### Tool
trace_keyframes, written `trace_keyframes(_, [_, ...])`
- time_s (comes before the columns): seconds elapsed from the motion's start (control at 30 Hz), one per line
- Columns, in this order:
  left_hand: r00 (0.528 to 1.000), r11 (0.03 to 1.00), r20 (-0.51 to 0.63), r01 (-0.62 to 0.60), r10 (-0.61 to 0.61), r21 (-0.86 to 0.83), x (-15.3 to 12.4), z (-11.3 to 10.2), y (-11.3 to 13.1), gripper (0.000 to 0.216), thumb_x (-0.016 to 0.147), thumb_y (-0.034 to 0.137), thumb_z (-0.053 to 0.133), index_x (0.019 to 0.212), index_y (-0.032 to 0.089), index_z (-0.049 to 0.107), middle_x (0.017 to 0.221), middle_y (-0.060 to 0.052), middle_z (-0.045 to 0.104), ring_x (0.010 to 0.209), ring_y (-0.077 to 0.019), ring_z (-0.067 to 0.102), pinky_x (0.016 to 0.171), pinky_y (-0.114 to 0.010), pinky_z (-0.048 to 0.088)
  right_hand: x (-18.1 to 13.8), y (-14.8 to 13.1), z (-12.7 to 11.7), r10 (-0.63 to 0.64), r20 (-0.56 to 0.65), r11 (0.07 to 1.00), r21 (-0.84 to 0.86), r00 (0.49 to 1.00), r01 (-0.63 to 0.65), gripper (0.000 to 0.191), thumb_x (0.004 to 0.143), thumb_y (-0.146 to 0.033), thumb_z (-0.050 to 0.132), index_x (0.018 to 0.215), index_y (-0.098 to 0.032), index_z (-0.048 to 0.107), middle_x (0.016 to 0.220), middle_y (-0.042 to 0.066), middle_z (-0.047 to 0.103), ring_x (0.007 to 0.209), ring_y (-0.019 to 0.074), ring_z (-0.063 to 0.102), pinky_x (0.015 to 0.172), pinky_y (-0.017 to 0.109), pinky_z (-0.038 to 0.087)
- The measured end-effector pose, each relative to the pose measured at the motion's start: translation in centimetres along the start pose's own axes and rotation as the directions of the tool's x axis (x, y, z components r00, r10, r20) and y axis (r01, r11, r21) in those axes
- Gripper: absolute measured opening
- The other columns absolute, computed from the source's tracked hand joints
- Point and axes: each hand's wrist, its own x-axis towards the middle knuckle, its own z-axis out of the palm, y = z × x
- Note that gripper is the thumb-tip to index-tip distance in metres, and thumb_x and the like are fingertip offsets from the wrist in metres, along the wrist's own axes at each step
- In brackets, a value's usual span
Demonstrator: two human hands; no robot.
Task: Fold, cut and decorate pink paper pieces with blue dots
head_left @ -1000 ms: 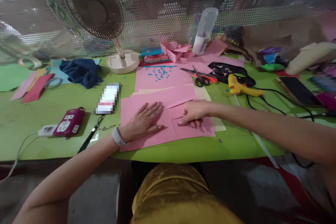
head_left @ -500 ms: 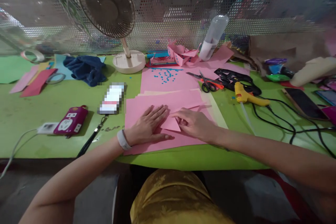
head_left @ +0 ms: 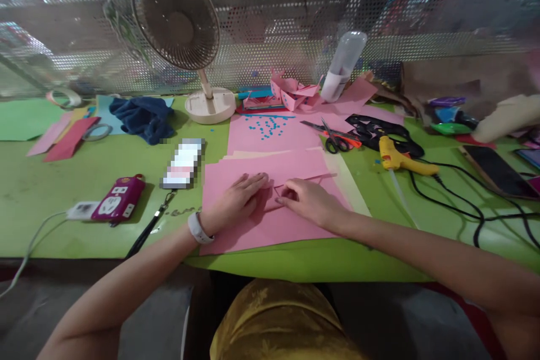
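Pink paper sheets [head_left: 236, 239] lie stacked in front of me, with a small folded piece of pink paper [head_left: 273, 202] on top. My left hand [head_left: 234, 199], a pale band on its wrist, rests on the stack with its fingers stretched out over the left side of the small piece. On the other side my right hand [head_left: 306, 199] has thumb and fingers pinched at the piece's right edge. A thin pink paper strip [head_left: 327, 177] lies just beyond the right hand. Fingers hide much of the small piece.
Scissors [head_left: 336, 140] and a yellow glue gun [head_left: 400, 160] with black cords lie to the right. Tiny blue bits [head_left: 265, 126] and folded pink paper shapes [head_left: 295, 93] are behind the stack. A fan [head_left: 211, 107], a phone [head_left: 183, 163] and a purple power bank [head_left: 118, 199] stand or lie leftward.
The small pink piece's flap, raised in a point between my hands, now lies lower and narrower. My left fingers have drawn in, and the thumb no longer sticks out. The view has shifted slightly.
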Motion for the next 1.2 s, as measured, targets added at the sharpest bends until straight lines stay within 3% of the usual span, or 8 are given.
trace_keyframes(0.1, [0.997,0.999,-0.079,-0.002,-0.001,-0.036,0.1,0.3,-0.3,0.046,0.093,0.012,0.04,0.137,0.02,0.047,0.142,-0.01,0.053,0.134,-0.0183,0.047,0.116,-0.047,0.032,-0.6,-0.1,0.3,-0.183,-0.074,0.978,-0.117,0.98,0.173,0.02,0.094,-0.031,0.053,0.108,-0.02,0.063,0.101,0.007,0.065,0.083,0.0173,0.063,0.072,0.03,0.048])
trace_keyframes(0.23, [0.993,1.0,-0.114,-0.008,0.006,-0.02,0.2,0.4,-0.4,0.043,0.091,0.007,0.038,0.129,0.019,0.055,0.135,-0.008,0.06,0.129,-0.018,0.053,0.115,-0.045,0.035,-1.4,0.3,0.6,-0.549,-0.051,0.779,-0.391,0.834,0.489,0.028,0.096,-0.017,0.044,0.109,-0.021,0.068,0.109,0.011,0.065,0.1,0.0219,0.06,0.085,0.036,0.049])
trace_keyframes(0.3, [0.994,1.0,-0.111,-0.002,0.001,-0.002,0.2,0.3,-0.3,0.041,0.093,0.009,0.036,0.128,0.017,0.056,0.135,-0.008,0.06,0.128,-0.0182,0.053,0.116,-0.044,0.035,-1.8,0.5,0.6,-0.631,-0.013,0.685,-0.478,0.776,0.55,0.03,0.095,-0.016,0.044,0.115,-0.016,0.067,0.117,0.013,0.065,0.108,0.0257,0.057,0.09,0.041,0.047])
trace_keyframes(0.43, [0.995,0.999,-0.096,-0.006,0.009,0.032,0.3,0.2,-0.2,0.037,0.097,0.014,0.036,0.128,0.015,0.056,0.136,-0.009,0.059,0.128,-0.0184,0.053,0.115,-0.043,0.036,-2.6,0.6,0.8,-0.691,0.078,0.578,-0.538,0.719,0.613,0.038,0.094,-0.019,0.047,0.128,-0.009,0.06,0.131,0.015,0.061,0.12,0.0281,0.053,0.097,0.044,0.044])
trace_keyframes(0.53, [0.995,1.0,-0.098,-0.005,0.007,0.026,0.3,0.3,-0.2,0.036,0.098,0.015,0.037,0.129,0.016,0.055,0.135,-0.01,0.059,0.128,-0.0178,0.053,0.115,-0.043,0.036,-2.9,0.6,1.0,-0.686,0.109,0.55,-0.57,0.72,0.61,0.039,0.096,-0.027,0.046,0.129,-0.01,0.059,0.131,0.014,0.062,0.12,0.0272,0.054,0.101,0.045,0.041])
trace_keyframes(0.7, [0.994,1.0,-0.104,-0.014,0.016,0.023,0.2,0.5,-0.3,0.036,0.099,0.015,0.035,0.13,0.017,0.053,0.137,-0.01,0.058,0.129,-0.017,0.052,0.116,-0.043,0.035,-3.0,0.1,1.4,-0.65,0.04,0.562,-0.647,0.759,0.515,0.049,0.097,-0.044,0.045,0.125,-0.008,0.062,0.13,0.017,0.062,0.116,0.0312,0.056,0.102,0.05,0.039])
trace_keyframes(0.93, [0.981,1.0,-0.192,-0.026,0.028,0.009,0.1,0.2,0.3,0.038,0.099,0.018,0.038,0.136,0.017,0.046,0.137,-0.012,0.057,0.128,-0.0199,0.053,0.112,-0.043,0.042,-2.7,-0.5,1.5,-0.666,-0.027,0.562,-0.674,0.745,0.479,0.047,0.096,-0.042,0.048,0.116,-0.003,0.065,0.113,0.019,0.068,0.109,0.0312,0.056,0.101,0.05,0.038])
trace_keyframes(1.2, [0.985,0.998,-0.169,-0.034,0.042,0.052,0.1,0.8,-0.2,0.041,0.097,0.013,0.038,0.137,0.017,0.044,0.138,-0.012,0.056,0.128,-0.0193,0.052,0.112,-0.044,0.04,-2.7,-0.7,1.7,-0.66,-0.041,0.571,-0.677,0.75,0.465,0.046,0.095,-0.045,0.048,0.108,-0.005,0.067,0.103,0.017,0.069,0.105,0.0294,0.055,0.1,0.047,0.038])
